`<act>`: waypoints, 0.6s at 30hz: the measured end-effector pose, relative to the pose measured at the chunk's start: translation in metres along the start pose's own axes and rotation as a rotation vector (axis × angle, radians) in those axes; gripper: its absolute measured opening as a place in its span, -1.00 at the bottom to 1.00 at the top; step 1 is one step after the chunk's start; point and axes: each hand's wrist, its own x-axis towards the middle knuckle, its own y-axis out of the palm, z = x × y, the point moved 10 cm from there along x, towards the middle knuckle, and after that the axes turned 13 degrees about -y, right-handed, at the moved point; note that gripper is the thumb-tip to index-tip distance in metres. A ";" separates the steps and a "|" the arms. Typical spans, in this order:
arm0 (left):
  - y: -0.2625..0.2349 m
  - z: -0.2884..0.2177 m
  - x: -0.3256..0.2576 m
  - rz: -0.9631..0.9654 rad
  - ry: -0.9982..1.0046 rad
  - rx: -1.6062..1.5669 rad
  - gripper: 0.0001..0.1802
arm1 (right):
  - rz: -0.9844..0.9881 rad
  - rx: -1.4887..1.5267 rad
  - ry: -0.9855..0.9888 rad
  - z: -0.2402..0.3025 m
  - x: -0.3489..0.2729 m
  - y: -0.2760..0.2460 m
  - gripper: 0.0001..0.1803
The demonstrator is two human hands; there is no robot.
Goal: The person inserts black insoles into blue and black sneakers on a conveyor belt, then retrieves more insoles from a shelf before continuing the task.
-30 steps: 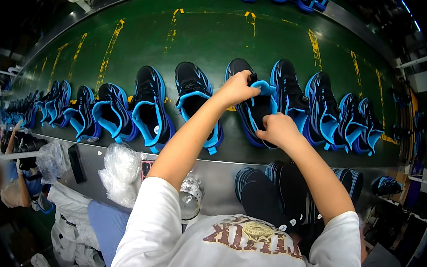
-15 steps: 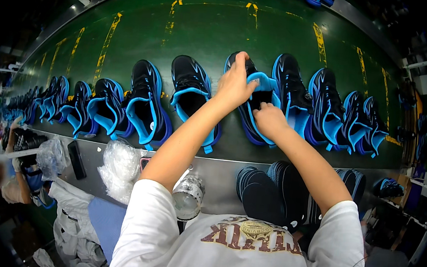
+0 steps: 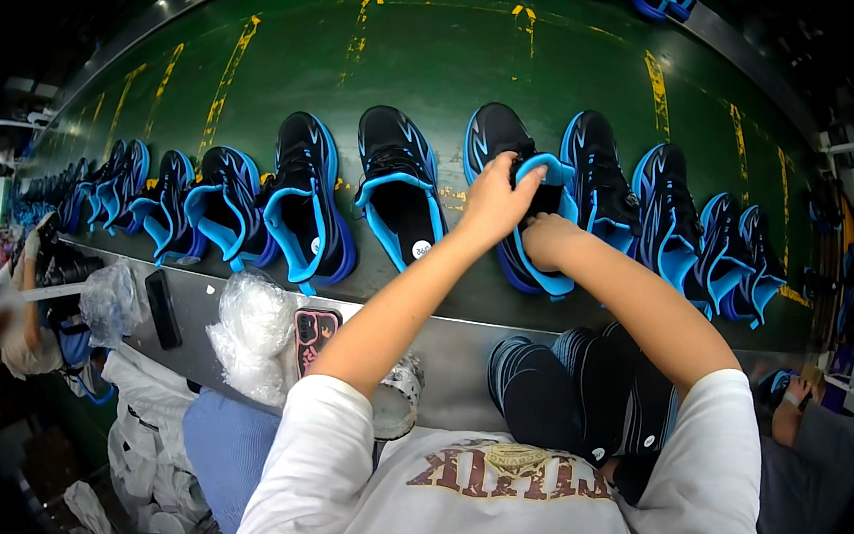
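A black sneaker [image 3: 497, 137] with a bright blue lining and sole edge lies toe-away before me, in a row of matching sneakers. My left hand [image 3: 495, 202] is closed on its raised tongue at the front of the opening, thumb against the blue padding. From the right, my right hand [image 3: 552, 243] reaches into the opening near the heel; its fingertips are hidden inside the shoe. Just left stands another sneaker [image 3: 396, 129], a round white sticker showing inside it. A further sneaker [image 3: 592, 145] sits close on the right.
Near me, a metal ledge [image 3: 454, 370] holds a stack of black insoles [image 3: 538, 386], a clear jar [image 3: 396, 405], crumpled plastic [image 3: 249, 338], a pink-cased phone [image 3: 313, 336] and a dark phone [image 3: 162, 308]. The green surface [image 3: 443, 57] has yellow marks. Other people are at both sides.
My left hand has drawn back from the toe to the tongue. My right hand stays at the opening. The view has shifted slightly, and the pink-cased phone shows more fully.
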 end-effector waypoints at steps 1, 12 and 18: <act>-0.001 -0.001 -0.004 -0.026 0.001 -0.054 -0.39 | -0.137 -0.002 -0.007 -0.001 0.002 -0.010 -0.54; 0.012 -0.031 -0.028 0.014 0.312 0.074 -0.53 | -0.495 -0.077 -0.028 -0.031 0.057 -0.025 -0.53; 0.015 -0.032 -0.033 0.007 0.424 0.130 -0.56 | -0.550 -0.039 -0.034 -0.044 0.090 -0.033 -0.57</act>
